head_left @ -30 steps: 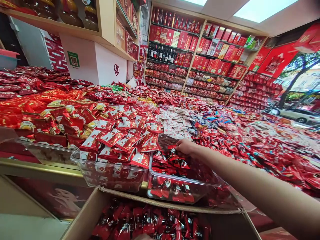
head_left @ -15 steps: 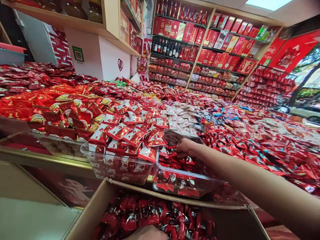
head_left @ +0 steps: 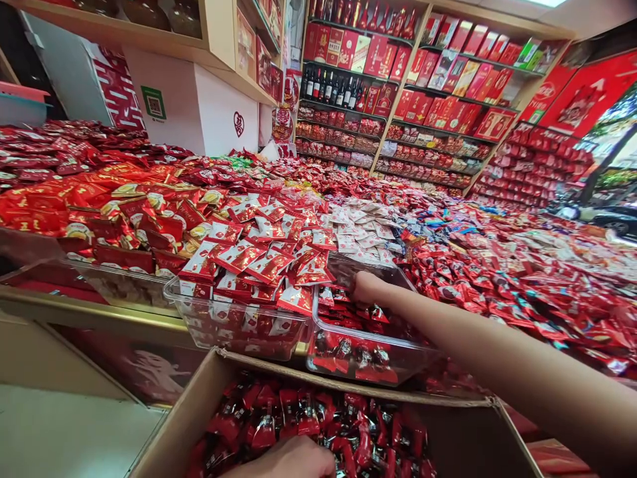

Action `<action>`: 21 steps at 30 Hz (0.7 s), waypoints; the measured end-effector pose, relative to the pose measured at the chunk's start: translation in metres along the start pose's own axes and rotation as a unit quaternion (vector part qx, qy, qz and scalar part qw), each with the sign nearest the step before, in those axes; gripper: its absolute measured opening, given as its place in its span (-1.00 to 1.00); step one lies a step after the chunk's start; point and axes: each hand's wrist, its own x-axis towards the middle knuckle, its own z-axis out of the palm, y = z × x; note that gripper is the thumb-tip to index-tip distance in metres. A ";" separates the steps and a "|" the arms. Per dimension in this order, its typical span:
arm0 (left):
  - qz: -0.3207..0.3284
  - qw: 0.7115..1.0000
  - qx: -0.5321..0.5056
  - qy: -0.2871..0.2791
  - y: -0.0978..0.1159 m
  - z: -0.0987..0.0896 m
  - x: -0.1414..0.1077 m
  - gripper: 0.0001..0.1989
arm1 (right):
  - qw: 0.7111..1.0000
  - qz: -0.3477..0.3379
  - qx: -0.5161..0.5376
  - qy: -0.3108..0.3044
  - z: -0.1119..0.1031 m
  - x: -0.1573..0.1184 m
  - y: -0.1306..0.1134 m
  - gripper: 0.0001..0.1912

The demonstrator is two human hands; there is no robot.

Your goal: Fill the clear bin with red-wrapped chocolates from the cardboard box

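Nearest: open-topped brown cardboard box (head_left: 192, 411), bottom centre, part-filled with shiny red-and-black wrapped candies (head_left: 263, 428). The box's right side shows bare dark inner wall.

Left hand (head_left: 293, 458) is in the box, back of hand up, on the candies. Fingers bent under and hidden; can't tell if they grip any.

Just beyond the box's far edge, two clear plastic bins side by side on a counter with a gold metal edge (head_left: 114, 312). Left clear bin (head_left: 219, 335) is heaped above its rim with red-and-white flat packets (head_left: 263, 262). Right clear bin (head_left: 368, 335) holds more of the same red-and-black candies, lying below its rim.

Right hand (head_left: 371, 290) is down inside the right clear bin, towards its back, arm coming in from the right. Fingers curled downward, tips out of sight; can't confirm a grip. Candies lie just beside the hand.

Behind the bins: a pile of small white packets (head_left: 361, 229); glossy red packets (head_left: 522, 292) spread to the right.

Farthest: wooden wall shelves (head_left: 383, 143) with dark bottles (head_left: 328, 89) and upright red boxes (head_left: 375, 56).
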 end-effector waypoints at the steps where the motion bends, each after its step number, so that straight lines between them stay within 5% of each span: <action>1: 0.001 1.000 0.001 0.008 0.003 -0.002 -0.002 -0.76 | 1.000 -0.012 -0.011 0.011 -0.001 0.000 0.000 -0.89; 8: -0.051 0.997 -0.003 0.064 0.031 -0.029 -0.008 -0.65 | 0.988 -0.128 -0.049 0.065 -0.032 -0.028 0.006 -0.86; 15: -0.058 0.989 -0.112 0.077 0.033 -0.041 -0.007 -0.69 | 0.955 -0.228 -0.034 -0.184 -0.019 -0.060 0.012 -0.77; 21: -0.055 0.991 -0.093 0.083 0.025 -0.038 -0.007 -0.68 | 0.948 -0.208 0.029 -0.239 -0.008 -0.050 0.004 -0.65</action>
